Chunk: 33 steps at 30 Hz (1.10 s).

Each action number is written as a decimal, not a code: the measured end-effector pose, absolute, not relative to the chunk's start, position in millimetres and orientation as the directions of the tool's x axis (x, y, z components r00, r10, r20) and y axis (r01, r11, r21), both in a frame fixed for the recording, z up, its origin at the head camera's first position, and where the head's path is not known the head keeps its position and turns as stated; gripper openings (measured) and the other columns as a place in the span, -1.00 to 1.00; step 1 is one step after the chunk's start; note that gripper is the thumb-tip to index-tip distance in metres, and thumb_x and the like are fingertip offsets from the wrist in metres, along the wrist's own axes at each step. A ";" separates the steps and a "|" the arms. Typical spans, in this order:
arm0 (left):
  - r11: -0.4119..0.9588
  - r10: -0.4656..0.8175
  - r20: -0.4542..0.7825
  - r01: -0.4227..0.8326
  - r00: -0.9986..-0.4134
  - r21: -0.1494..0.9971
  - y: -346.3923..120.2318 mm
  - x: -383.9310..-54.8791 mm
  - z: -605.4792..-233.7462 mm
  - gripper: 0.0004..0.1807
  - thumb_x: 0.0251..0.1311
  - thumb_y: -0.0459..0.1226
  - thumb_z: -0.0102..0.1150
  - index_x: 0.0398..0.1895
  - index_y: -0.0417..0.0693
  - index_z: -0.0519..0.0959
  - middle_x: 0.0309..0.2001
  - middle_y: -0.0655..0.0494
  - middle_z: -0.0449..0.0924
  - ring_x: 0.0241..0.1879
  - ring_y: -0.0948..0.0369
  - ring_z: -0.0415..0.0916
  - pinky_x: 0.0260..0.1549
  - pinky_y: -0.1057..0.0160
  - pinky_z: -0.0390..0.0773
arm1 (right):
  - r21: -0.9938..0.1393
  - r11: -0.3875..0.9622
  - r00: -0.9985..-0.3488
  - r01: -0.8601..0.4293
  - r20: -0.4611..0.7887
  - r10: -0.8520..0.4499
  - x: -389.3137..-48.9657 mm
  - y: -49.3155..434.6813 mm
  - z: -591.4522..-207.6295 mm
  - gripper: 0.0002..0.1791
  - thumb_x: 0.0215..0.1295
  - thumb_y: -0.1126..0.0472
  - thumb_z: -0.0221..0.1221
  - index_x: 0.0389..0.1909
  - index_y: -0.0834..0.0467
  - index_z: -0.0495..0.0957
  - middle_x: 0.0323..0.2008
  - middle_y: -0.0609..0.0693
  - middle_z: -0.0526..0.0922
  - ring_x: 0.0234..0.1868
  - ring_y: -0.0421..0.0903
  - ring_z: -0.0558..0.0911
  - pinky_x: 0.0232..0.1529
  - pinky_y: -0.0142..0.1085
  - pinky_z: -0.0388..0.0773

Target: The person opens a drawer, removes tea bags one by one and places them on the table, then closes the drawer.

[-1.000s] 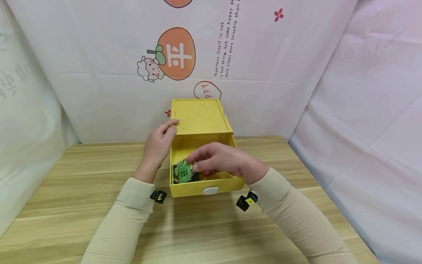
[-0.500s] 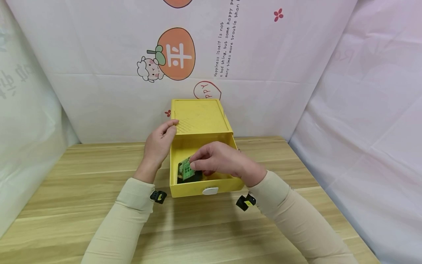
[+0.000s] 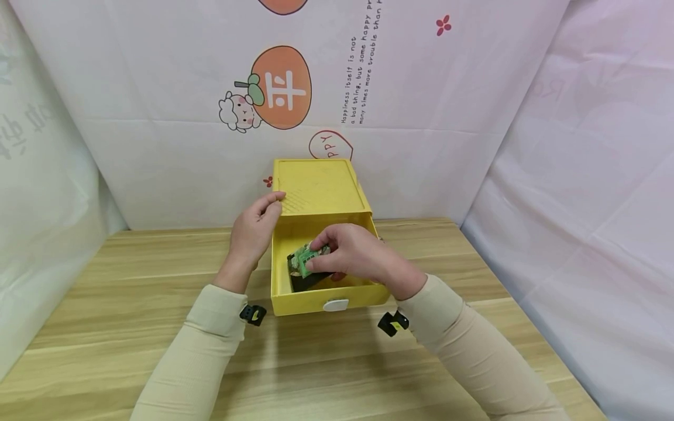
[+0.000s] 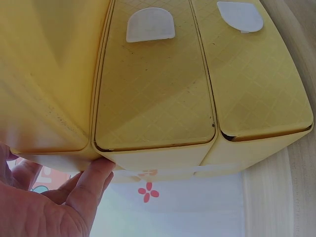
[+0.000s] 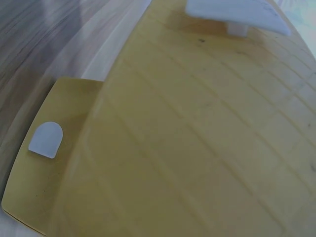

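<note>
1 green-and-black packet (image 3: 301,260) is in the pulled-out drawer (image 3: 302,303), pinched at its right side by the right hand (image 3: 359,252), the nearer of 2; its long axis is unclear. The left hand (image 3: 254,233), fingers fairly straight, touches the yellow cabinet's left edge.

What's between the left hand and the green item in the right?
The left wall of the open yellow drawer stands between them, as the head view shows.

Left hand (image 4: 42,210) touching yellow cabinet (image 4: 158,158); 2 drawers (image 4: 153,94), white handles (image 4: 150,24).
</note>
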<state>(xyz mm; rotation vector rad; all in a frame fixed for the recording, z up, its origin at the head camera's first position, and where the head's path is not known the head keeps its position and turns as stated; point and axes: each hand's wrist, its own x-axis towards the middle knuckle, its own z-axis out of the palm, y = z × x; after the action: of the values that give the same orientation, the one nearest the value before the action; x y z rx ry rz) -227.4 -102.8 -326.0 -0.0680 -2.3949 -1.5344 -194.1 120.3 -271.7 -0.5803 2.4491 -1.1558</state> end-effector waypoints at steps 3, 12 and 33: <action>0.427 -0.121 0.275 0.200 -0.954 0.882 -102.7 -227.7 -326.0 -0.50 0.51 0.08 -0.13 0.37 0.28 0.59 0.14 0.12 0.64 -0.18 0.05 0.42 -0.20 0.11 0.35 | -0.786 0.578 -0.848 -0.219 -0.140 -0.511 -192.9 121.0 -270.7 -0.58 0.24 0.11 0.48 0.06 0.15 0.63 -0.25 0.06 0.70 -0.46 -0.01 0.72 -0.33 -0.19 0.75; 0.427 -0.120 0.283 0.208 -0.952 0.880 -103.0 -227.9 -326.6 -0.50 0.51 0.06 -0.14 0.37 0.29 0.59 0.07 0.11 0.64 -0.34 0.04 0.32 -0.28 0.11 0.32 | -0.780 0.556 -0.841 -0.287 -0.073 -0.536 -193.2 125.9 -270.4 -0.59 0.33 0.20 0.41 0.14 0.09 0.55 -0.21 0.08 0.61 -0.50 -0.03 0.60 -0.41 -0.19 0.70; 0.428 -0.117 0.300 0.225 -0.947 0.875 -103.6 -229.2 -326.5 -0.50 0.53 0.07 -0.13 0.38 0.26 0.59 0.34 0.19 0.57 -0.21 0.07 0.42 -0.19 0.12 0.38 | -0.783 0.526 -0.858 -0.331 0.017 -0.513 -193.5 137.3 -268.2 -0.48 0.38 0.19 0.36 0.31 0.18 0.52 -0.23 0.05 0.72 -0.37 -0.03 0.63 -0.45 -0.22 0.61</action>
<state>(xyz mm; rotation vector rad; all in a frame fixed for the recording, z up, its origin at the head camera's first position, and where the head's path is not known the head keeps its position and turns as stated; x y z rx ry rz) -229.2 -103.6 -326.5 -0.0927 -2.3703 -1.5249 -193.5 137.3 -268.2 -0.7163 2.5501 -1.2397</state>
